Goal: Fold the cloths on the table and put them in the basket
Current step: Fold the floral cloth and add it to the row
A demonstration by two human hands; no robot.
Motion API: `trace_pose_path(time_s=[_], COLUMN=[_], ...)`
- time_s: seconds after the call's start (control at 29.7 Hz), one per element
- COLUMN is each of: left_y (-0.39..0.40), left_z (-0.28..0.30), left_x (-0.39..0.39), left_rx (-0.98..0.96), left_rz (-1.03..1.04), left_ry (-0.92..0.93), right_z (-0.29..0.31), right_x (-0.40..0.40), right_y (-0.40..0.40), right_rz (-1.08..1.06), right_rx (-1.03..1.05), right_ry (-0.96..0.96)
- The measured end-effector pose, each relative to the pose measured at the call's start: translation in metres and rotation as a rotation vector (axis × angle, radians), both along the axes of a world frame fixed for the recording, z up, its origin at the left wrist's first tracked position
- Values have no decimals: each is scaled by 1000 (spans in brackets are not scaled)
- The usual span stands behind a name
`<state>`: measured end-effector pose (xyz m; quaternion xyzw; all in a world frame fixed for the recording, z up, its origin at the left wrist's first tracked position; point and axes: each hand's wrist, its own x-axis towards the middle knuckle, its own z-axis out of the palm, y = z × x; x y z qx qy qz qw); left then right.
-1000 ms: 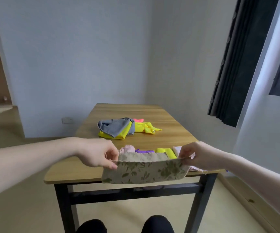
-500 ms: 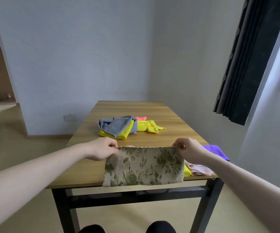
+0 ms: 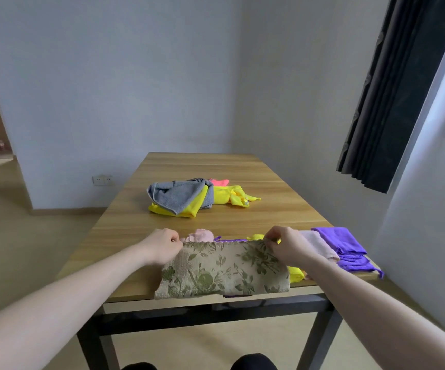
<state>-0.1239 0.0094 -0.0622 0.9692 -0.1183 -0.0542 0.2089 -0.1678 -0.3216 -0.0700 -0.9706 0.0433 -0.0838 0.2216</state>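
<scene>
Your L hand sits on the wooden surface near its front edge, fingers curled, grip pinching the far-left corner of the floral cloth. That cloth, beige w/ green flower print, lies flat across the front of the surface, its near edge just at the lip or slightly over it. Behind its far edge, btwn your hands, a crumpled pink cloth pokes up, w/ a thin strip of purple beside it. Further back, mid-surface, a loose pile: grey cloth draped over a yellow cloth, w/ a second yellow piece just to the R and a bit of bright pink cloth at the back. Your R hand mirrors the L, grip pinching the far-right corner of the floral cloth. Under that end a yellow piece shows at the cloth's R side. Just R of your R wrist lies a pale pink cloth, then a purple cloth reaching the surface's front-R corner. Dark curtain hangs at far R. Basket: can't see it.
</scene>
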Motion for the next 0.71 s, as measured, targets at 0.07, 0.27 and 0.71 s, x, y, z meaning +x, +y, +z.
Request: trace_pose_path(time_s=[0.07, 0.27, 0.71], left_y=[1, 3, 4], left_z=[-7, -17, -10], left_x=[3, 8, 13], left_rx=[2, -28, -154], left_rz=[10, 37, -28], left_ry=[-1, -10, 158], right_z=[-7, -22, -19], right_x=[1, 8, 10], right_y=[-2, -2, -3], right_rz=[-14, -42, 24], right_rx=[-21, -17, -50], right_ry=[7, -6, 78])
